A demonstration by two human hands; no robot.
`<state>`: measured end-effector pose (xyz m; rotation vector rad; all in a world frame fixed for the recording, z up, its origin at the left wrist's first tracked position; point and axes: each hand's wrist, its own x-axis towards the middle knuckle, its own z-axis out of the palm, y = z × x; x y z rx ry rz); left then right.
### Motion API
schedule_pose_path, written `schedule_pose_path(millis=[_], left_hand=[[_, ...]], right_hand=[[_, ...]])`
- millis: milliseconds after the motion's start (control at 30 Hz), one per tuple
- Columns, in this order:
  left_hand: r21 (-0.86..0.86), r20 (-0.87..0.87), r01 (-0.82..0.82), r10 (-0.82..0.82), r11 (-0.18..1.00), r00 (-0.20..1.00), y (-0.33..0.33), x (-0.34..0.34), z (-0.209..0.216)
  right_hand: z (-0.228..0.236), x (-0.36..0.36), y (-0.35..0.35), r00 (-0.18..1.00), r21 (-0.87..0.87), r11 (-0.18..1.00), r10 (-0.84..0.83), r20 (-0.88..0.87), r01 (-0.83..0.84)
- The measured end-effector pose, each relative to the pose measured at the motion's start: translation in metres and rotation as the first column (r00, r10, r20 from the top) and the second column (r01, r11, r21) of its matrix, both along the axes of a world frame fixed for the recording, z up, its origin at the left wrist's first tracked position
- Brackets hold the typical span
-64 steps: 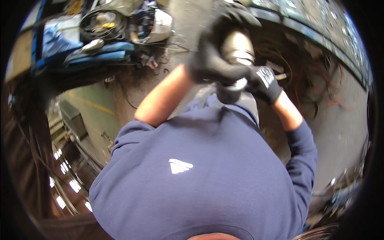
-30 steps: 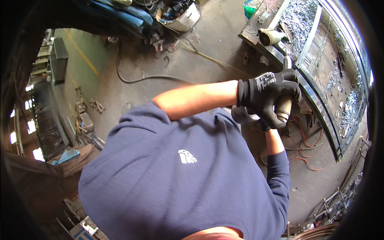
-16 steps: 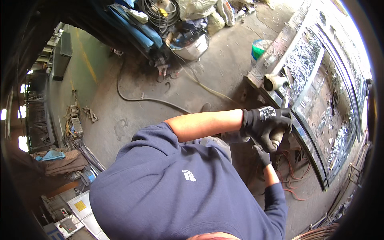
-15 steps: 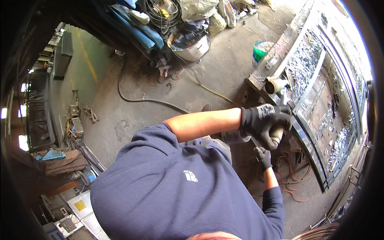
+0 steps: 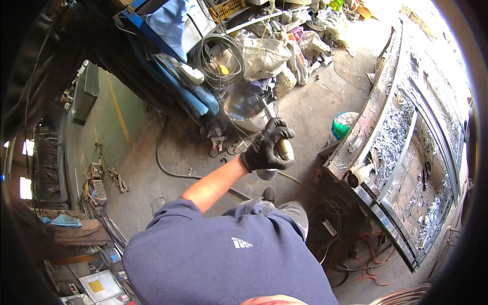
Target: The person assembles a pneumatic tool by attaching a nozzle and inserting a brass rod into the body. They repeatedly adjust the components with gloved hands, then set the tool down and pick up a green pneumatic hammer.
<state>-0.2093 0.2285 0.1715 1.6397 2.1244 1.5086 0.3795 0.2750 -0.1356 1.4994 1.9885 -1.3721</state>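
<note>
My left hand [image 5: 267,147], in a black work glove, reaches out ahead of my body over the floor. Its fingers are wrapped round a tan, cylinder-shaped thing [image 5: 284,149] with a rounded end; its kind does not show. Just under the glove sits a dark rounded shape [image 5: 267,174] that I cannot make out. My right hand is out of sight. To the right stands a metal worktable [image 5: 333,163] bearing a dark metal frame [image 5: 389,222]. A tan-ended, tool-like thing [image 5: 360,175] lies on the table's near corner.
Shiny metal scraps [image 5: 394,122] cover parts of the table. Beyond my left hand are a white bucket [image 5: 252,123], coiled cable [image 5: 218,61] and stuffed sacks [image 5: 264,56]. A dark hose [image 5: 170,172] crosses the floor. Orange cords [image 5: 370,272] lie below the table.
My left hand has swung away from the metal frame, leftward and outward, still gripping the tan thing. My right hand, earlier low beside the table, has left the view. The view has shifted too.
</note>
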Motion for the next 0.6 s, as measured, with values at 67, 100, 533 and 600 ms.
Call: schedule_pose_path(millis=[67,100,533,600], left_hand=[[-0.057,-0.053,0.025,-0.028,0.998,0.998,-0.005,-0.035,-0.001],[-0.109,-0.003,0.022,-0.022,0.994,1.0,-0.004,-0.048,-0.007],[-0.761,-0.038,0.272,-0.459,0.588,0.888,-0.044,-0.188,-0.187],[-0.884,-0.052,0.27,-0.652,0.383,0.757,-0.046,-0.227,-0.231]], right_hand=[[-0.005,-0.021,0.0,1.0,-0.059,0.998,-0.018,0.007,0.019],[-0.007,-0.031,0.002,1.0,-0.082,0.996,-0.025,0.008,0.026],[-0.031,-0.168,0.085,0.993,-0.19,0.981,-0.014,0.114,0.035],[-0.028,-0.194,0.097,0.988,-0.266,0.955,-0.108,0.11,0.134]])
